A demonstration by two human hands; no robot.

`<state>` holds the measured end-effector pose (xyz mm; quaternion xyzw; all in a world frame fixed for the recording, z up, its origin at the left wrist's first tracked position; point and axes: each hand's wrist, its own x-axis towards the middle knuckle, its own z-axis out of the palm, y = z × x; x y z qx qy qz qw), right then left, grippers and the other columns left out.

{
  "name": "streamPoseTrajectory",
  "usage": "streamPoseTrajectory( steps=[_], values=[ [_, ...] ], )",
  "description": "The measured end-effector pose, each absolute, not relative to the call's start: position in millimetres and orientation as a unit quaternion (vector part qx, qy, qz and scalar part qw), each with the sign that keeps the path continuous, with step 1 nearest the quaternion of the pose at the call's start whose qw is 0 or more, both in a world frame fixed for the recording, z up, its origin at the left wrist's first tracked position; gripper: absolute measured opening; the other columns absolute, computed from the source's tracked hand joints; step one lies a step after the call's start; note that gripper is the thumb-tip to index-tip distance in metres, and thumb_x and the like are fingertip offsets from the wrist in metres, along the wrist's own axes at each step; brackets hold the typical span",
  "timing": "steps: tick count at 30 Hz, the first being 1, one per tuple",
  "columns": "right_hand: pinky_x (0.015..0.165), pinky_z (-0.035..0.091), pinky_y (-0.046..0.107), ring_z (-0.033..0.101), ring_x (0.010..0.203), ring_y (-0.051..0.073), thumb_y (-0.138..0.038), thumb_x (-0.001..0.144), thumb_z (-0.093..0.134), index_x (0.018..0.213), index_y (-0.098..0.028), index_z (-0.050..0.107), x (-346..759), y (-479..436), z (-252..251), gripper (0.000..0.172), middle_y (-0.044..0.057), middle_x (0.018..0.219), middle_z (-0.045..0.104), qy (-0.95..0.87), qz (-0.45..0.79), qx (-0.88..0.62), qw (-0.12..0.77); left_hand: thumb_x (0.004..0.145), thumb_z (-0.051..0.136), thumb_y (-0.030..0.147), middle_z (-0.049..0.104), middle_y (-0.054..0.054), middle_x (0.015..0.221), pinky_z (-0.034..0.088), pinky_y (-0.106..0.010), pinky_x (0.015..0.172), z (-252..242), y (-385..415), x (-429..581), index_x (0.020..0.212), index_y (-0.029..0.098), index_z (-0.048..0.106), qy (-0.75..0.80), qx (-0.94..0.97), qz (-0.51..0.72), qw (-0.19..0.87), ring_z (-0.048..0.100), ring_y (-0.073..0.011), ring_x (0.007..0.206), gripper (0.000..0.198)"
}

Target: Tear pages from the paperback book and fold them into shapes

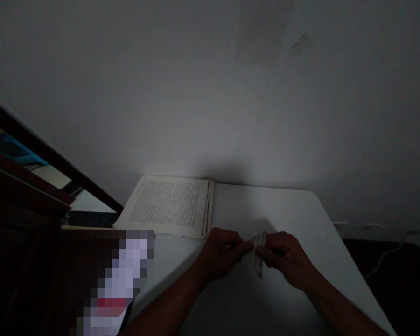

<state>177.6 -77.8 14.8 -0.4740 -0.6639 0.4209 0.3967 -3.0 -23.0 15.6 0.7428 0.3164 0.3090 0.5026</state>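
Note:
A small folded piece of printed paper (258,249) is held above the white table (283,210) between both hands. My left hand (221,252) pinches its left side with closed fingers. My right hand (286,256) pinches its right side, fingers curled round the fold. An open book (168,204) with printed pages lies flat on the table just behind and left of my left hand. The scene is dim.
A plain grey wall (210,93) rises right behind the table. Dark wooden furniture (24,196) with a slanted frame stands at the left. A blurred, pixelated patch (115,280) sits at the lower left. A pale cable (385,256) lies on the dark floor right of the table.

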Motion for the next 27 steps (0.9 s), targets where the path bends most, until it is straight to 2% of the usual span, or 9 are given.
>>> streamPoseTrajectory(
  steps=[4,11,17,23,27],
  values=[
    [0.043,0.027,0.021,0.034,0.046,0.008,-0.033,0.084,0.054,0.061,-0.016,0.060,177,-77,11,0.029,-0.004,0.051,0.041,-0.642,0.427,-0.486,0.411,0.079,0.058,0.032,0.048,0.003,0.043,0.031,-0.019,0.048,16,-22,-2,0.048,0.013,0.057,0.322,0.722,0.308,0.529,0.042,-0.0071,0.043,0.036],
    [0.045,0.031,0.020,0.039,0.048,0.008,-0.034,0.085,0.054,0.078,-0.015,0.067,178,-74,6,0.023,-0.003,0.055,0.048,-0.611,0.474,-0.483,0.411,0.079,0.057,0.035,0.047,0.003,0.043,0.030,-0.019,0.046,10,-20,-2,0.050,0.012,0.055,0.343,0.701,0.293,0.552,0.041,-0.0070,0.043,0.038],
    [0.042,0.029,0.020,0.037,0.044,0.008,-0.037,0.084,0.053,0.073,-0.014,0.065,180,-75,3,0.028,-0.003,0.052,0.046,-0.571,0.498,-0.492,0.428,0.078,0.058,0.037,0.048,0.003,0.047,0.029,-0.019,0.046,6,-20,-2,0.053,0.012,0.057,0.322,0.670,0.273,0.611,0.040,-0.0068,0.045,0.035],
    [0.044,0.030,0.021,0.039,0.046,0.008,-0.039,0.085,0.051,0.065,-0.015,0.058,179,-74,6,0.033,-0.004,0.052,0.044,-0.586,0.494,-0.500,0.404,0.077,0.059,0.035,0.043,0.004,0.044,0.026,-0.019,0.045,11,-21,-3,0.049,0.012,0.054,0.340,0.679,0.289,0.583,0.036,-0.0064,0.044,0.037],
    [0.042,0.029,0.020,0.037,0.044,0.008,-0.040,0.085,0.050,0.062,-0.015,0.058,178,-75,7,0.035,-0.004,0.049,0.043,-0.597,0.469,-0.505,0.410,0.079,0.055,0.036,0.047,0.003,0.048,0.028,-0.019,0.046,8,-24,-1,0.053,0.012,0.056,0.340,0.658,0.285,0.608,0.039,-0.0069,0.045,0.035]
  ],
)
